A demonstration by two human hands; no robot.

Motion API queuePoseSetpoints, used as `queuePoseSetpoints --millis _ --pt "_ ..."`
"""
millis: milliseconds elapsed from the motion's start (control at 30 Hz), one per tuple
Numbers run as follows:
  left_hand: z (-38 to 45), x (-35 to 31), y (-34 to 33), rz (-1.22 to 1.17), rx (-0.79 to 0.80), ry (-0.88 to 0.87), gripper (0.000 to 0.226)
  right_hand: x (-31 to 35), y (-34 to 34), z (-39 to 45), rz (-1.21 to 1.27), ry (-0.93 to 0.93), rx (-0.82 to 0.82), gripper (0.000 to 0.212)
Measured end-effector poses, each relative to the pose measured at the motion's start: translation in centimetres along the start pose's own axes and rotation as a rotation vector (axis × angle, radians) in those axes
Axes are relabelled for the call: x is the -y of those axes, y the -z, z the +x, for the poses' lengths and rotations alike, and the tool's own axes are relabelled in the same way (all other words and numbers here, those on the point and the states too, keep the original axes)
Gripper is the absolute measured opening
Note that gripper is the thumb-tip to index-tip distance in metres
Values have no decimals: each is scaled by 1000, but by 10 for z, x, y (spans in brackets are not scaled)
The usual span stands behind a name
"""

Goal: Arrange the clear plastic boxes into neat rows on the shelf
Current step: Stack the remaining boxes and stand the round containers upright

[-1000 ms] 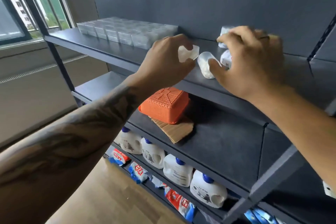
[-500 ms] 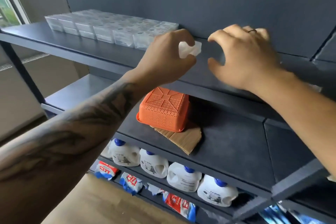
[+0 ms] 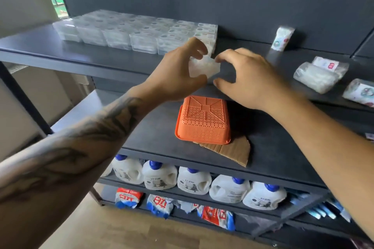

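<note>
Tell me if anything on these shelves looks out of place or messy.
Yes. An orange basket sits upside down on the middle shelf, atop a loose cardboard scrap. On the top shelf's right side, plastic-wrapped packets lie scattered at angles, unlike the neat clear boxes.

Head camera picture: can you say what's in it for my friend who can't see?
A left hand holds a clear plastic box above a dark shelf, the right hand open beside it. Neat rows of boxes sit behind.
</note>
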State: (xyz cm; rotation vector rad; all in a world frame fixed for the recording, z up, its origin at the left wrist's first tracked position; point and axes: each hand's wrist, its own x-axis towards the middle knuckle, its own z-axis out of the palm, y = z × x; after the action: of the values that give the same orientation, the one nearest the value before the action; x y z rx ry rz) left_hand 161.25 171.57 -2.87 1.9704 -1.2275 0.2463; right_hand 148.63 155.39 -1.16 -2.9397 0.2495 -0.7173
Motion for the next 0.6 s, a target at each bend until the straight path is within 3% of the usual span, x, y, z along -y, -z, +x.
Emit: queuePoseSetpoints --millis 133,200,367,467,600 --pt "-1 25 -1 -15 -45 1 45 -68 15 -52 -181 -241 -526 41" --pt "1 29 -7 -23 -24 -11 43 -104 23 -76 -240 -432 -486 46" --pt "14 17 -30 -46 -1 -66 43 -149 33 -91 -347 -690 -281 61" --pt "29 2 -46 -48 45 -138 42 -164 31 -99 -330 -710 -173 57" --pt "49 -21 -73 -89 73 -188 43 -180 24 -101 -341 -651 -232 46"
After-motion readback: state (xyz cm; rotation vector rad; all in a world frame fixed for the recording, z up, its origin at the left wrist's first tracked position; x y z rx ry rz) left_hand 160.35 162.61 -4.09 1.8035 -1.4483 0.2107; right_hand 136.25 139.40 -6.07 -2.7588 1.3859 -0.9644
